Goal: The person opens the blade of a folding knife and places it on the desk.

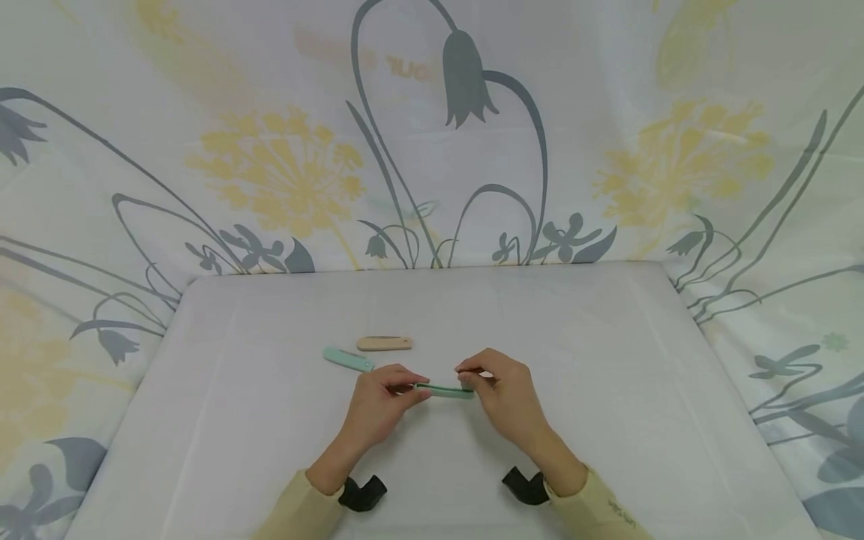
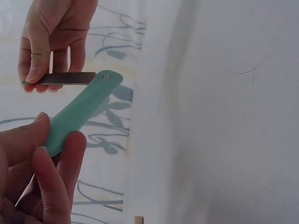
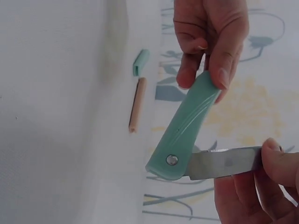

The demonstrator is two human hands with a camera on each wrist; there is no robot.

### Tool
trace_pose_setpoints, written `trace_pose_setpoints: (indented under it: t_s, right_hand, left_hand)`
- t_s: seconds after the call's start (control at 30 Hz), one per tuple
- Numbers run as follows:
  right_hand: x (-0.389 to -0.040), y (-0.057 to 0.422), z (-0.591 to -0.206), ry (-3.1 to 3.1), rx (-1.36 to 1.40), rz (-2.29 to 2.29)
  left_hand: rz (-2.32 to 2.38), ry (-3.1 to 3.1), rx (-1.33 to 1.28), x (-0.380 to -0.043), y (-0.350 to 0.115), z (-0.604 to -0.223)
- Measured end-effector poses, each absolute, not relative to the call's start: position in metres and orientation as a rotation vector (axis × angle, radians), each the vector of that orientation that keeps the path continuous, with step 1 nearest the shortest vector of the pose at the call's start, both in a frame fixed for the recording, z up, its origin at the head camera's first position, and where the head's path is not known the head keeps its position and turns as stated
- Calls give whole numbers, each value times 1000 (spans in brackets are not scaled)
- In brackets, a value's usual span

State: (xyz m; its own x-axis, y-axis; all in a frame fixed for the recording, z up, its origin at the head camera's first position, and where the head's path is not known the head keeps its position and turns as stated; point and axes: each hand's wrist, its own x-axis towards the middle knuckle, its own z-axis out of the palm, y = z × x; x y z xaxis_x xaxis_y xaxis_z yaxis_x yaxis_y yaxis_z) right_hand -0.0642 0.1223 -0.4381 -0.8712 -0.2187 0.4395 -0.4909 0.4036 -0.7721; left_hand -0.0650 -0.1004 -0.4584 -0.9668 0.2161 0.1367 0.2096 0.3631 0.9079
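Between both hands is a mint-green folding knife (image 1: 444, 391), its blade (image 3: 224, 163) swung partly out from the handle (image 2: 77, 114) at an angle. My left hand (image 1: 379, 403) grips the far end of the handle between thumb and fingers. At the other side, my right hand (image 1: 509, 397) pinches the metal blade near its tip. The rivet joining blade and handle shows clearly in both wrist views. Beyond my left hand lie a second mint-green folding knife (image 1: 347, 359) and a beige folding knife (image 1: 384, 343), both folded.
The hands are above a white table (image 1: 594, 360). Flower-patterned fabric (image 1: 418, 172) rises along its back and both sides. A black wrist device (image 1: 363, 493) shows beneath the left sleeve and another (image 1: 525, 486) beneath the right.
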Motion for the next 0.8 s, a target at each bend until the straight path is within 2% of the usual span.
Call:
trace_pose_setpoints:
  t_s: [0.47, 0.8]
  right_hand:
    - [-63, 137, -438, -2174, 270, 2090]
    - [-60, 143, -444, -1956, 117, 2314]
  left_hand:
    - [1860, 2366, 250, -66, -112, -458]
    - [1842, 2339, 209, -65, -112, -456]
